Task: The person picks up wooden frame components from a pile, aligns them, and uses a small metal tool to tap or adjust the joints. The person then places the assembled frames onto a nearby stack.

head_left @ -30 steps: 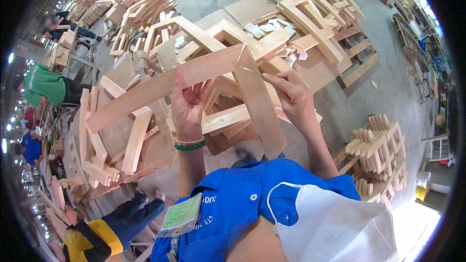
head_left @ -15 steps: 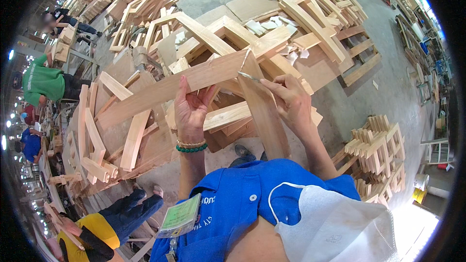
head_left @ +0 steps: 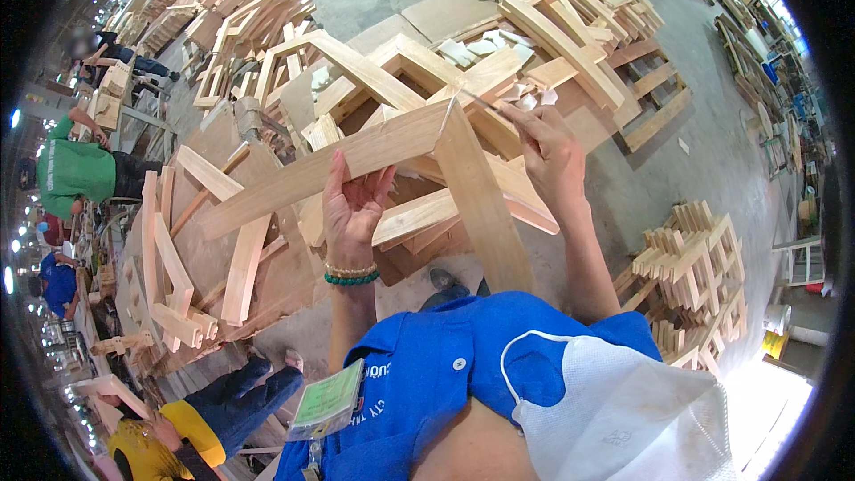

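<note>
In front of me is an angled wooden frame piece (head_left: 361, 154), two pale flat boards meeting at a corner joint. My left hand (head_left: 354, 212) supports the longer board from underneath, fingers and thumb up against its lower edge. The other board slopes down toward my chest. My right hand (head_left: 554, 156) is closed around a thin, slim tool (head_left: 486, 105), its exact kind too small to tell. Its tip lies close to the top of the corner joint; whether it touches the wood I cannot tell.
Behind the frame piece lie heaped wooden frames (head_left: 374, 71) and white paper scraps (head_left: 459, 52). A loaded wooden pallet (head_left: 659, 93) stands at the far right, a stack of notched wooden parts (head_left: 681, 258) nearer. Co-workers in yellow (head_left: 160, 445) and green (head_left: 76, 169) are on the left.
My right hand has moved up and slightly right, taking the tool from the joint's inner side to near its top. The frame piece has shifted and tilted slightly, still in my left hand.
</note>
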